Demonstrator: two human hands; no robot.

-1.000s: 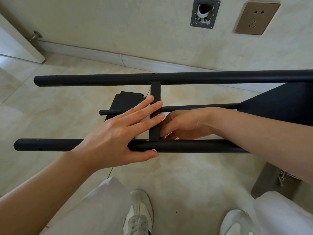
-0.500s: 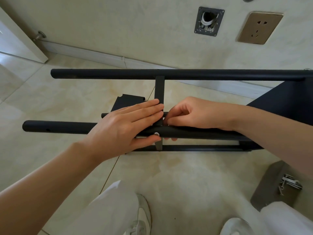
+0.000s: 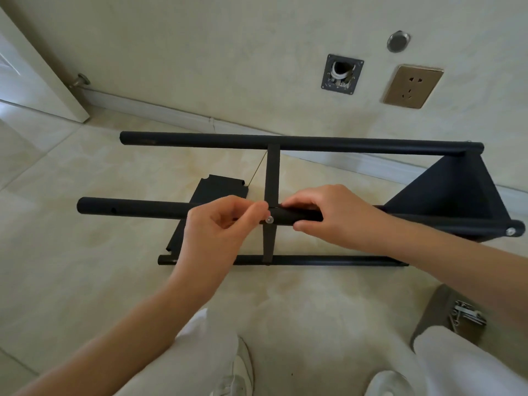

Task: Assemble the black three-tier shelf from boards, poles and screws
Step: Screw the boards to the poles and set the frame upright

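Note:
The black shelf frame lies on its side on the floor. Its far pole [image 3: 200,140], near pole [image 3: 137,208] and low pole [image 3: 328,260] run left to right. The middle board [image 3: 272,172] shows edge-on between them, and an end board [image 3: 445,192] closes the right end. My left hand [image 3: 220,232] pinches a small silver screw [image 3: 269,220] set in the near pole where the middle board meets it. My right hand [image 3: 337,218] grips the near pole just right of that joint, fingers over the top and thumb underneath. Another screw [image 3: 510,231] sits in the pole's right end.
A loose black board [image 3: 220,187] lies flat on the tiles under the frame. Metal hardware [image 3: 468,314] rests on a grey card at lower right beside my knee. The wall with a socket [image 3: 411,87] is close behind, and a door [image 3: 31,81] stands at the left.
My left hand, which lay flat across the board and near pole, has curled with its fingertips on the screw. My right hand came from behind the pole to grip over it.

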